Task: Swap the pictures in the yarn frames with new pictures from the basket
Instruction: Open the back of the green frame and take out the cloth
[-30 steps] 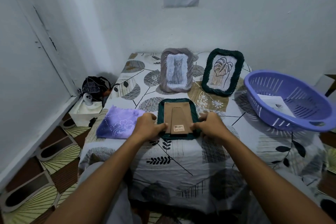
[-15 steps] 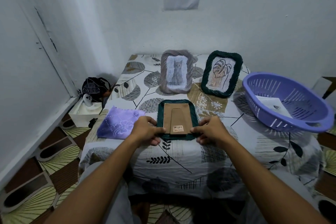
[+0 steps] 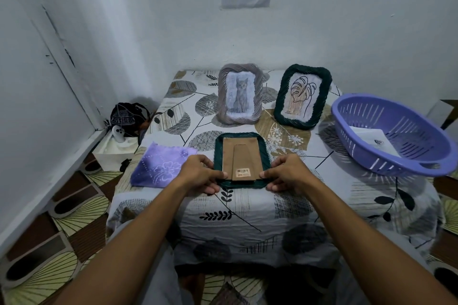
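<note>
A dark green yarn frame (image 3: 241,137) lies face down on the table near its front, its brown cardboard back (image 3: 241,161) up with a barcode sticker. My left hand (image 3: 200,174) pinches the back's lower left edge, and my right hand (image 3: 285,173) pinches its lower right edge. Behind it stand a grey yarn frame (image 3: 240,93) with a cat picture and a second dark green yarn frame (image 3: 302,95) with a leaf drawing. A purple plastic basket (image 3: 366,156) at the right holds a white picture (image 3: 371,137).
A purple patterned cloth (image 3: 161,167) lies left of the face-down frame. The table wears a leaf-print cover (image 3: 247,205). A white box (image 3: 111,150) with a controller and a dark bag (image 3: 127,116) sit on the floor at the left, by the wall.
Both hands have slid from the frame's sides down to its lower corners, fingers now pinching the cardboard back. The view has tilted slightly.
</note>
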